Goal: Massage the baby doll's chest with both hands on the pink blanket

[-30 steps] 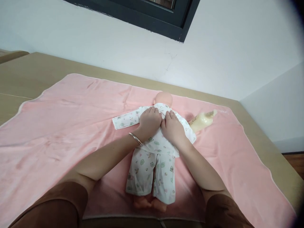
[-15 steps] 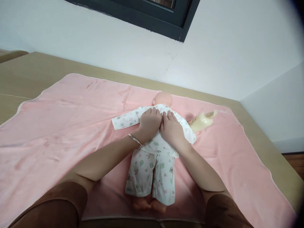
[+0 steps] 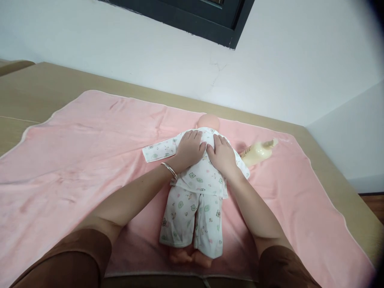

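A baby doll (image 3: 208, 121) lies with its head away from me and its feet towards me. It wears a white printed top (image 3: 200, 176) and matching trousers (image 3: 180, 220). My left hand (image 3: 191, 147), a bracelet on its wrist, rests flat on the left side of the doll's upper torso. On the right side of the torso lies my right hand (image 3: 222, 155), also flat. Both thumbs point inward, with a strip of cloth showing between the hands. The doll's face is not visible.
A pink blanket (image 3: 114, 128) is spread under the doll on a wooden table (image 3: 60, 80). Right of the doll lies a glossy cream-coloured bottle (image 3: 260, 152) with markings. Behind the table rises a white wall (image 3: 168, 60) with a dark window frame (image 3: 210, 30).
My hands have moved apart, from nearly touching at the middle of the doll's torso out to its two sides. The thumbs now show, and the view has shifted slightly.
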